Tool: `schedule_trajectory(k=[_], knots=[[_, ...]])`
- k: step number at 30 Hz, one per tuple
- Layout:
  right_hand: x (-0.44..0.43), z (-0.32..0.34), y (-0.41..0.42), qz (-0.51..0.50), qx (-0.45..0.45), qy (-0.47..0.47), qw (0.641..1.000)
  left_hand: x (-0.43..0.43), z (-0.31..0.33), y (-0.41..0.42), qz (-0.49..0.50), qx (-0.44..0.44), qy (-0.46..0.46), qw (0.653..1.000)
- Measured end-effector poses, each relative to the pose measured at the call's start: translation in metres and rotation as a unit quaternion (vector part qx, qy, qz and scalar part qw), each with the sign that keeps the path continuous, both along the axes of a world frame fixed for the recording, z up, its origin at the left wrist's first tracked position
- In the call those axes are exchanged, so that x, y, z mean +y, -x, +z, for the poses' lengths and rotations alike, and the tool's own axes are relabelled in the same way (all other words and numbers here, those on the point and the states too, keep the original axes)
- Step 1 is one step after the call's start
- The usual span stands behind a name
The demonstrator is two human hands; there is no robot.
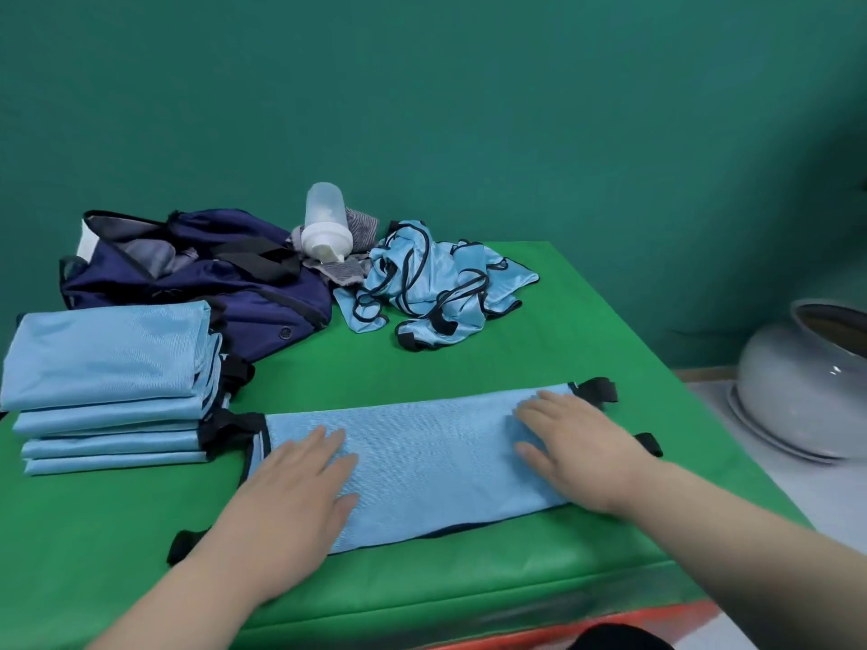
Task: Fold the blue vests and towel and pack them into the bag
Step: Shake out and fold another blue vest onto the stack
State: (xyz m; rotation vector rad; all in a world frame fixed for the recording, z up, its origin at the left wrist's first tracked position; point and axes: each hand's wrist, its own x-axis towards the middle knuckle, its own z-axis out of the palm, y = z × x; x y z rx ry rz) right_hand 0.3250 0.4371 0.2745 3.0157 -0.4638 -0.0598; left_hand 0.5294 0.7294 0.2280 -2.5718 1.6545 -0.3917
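Note:
A light blue vest point(431, 462) with black trim lies flat as a long folded strip on the green table point(586, 340). My left hand point(295, 494) presses flat on its left part, fingers straight. My right hand point(577, 443) presses flat on its right part. A stack of folded blue vests point(108, 387) sits at the left. A crumpled heap of unfolded blue vests point(431, 283) lies at the back. The dark navy bag point(197, 274) lies open behind the stack. A grey striped towel point(361, 227) is bunched between the bag and the heap.
A translucent shaker bottle point(326, 222) with a white lid lies on the towel beside the bag. A large grey ceramic pot point(807, 382) stands on the floor to the right of the table. A green wall rises behind.

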Motion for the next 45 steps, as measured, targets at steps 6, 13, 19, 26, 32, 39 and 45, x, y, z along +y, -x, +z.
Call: schedule_trajectory(k=[6,13,19,26,32,39,45], knots=[[-0.027,-0.017,0.031,-0.067,0.057,0.001,0.996,0.017,-0.004,-0.003,0.059,0.044,-0.038,0.997],[-0.049,-0.023,0.044,-0.053,0.036,-0.005,0.998,0.047,-0.011,-0.011,0.089,0.115,0.019,0.989],[-0.064,-0.022,0.057,-0.068,0.035,-0.025,0.997,0.054,-0.011,-0.014,0.079,0.144,0.056,0.985],[-0.058,-0.006,0.056,-0.04,0.044,0.0,0.998,0.053,-0.013,-0.009,0.062,0.127,0.08,0.987],[0.016,0.013,0.016,0.073,0.022,-0.019,0.997,0.055,-0.012,-0.003,0.024,0.12,0.132,0.984],[0.147,-0.019,-0.075,0.125,-0.007,-0.134,0.983,0.056,-0.013,0.0,0.032,0.109,0.216,0.97],[0.165,-0.037,-0.09,0.114,-0.02,-0.124,0.986,0.068,-0.013,0.001,-0.007,0.126,0.208,0.97]])
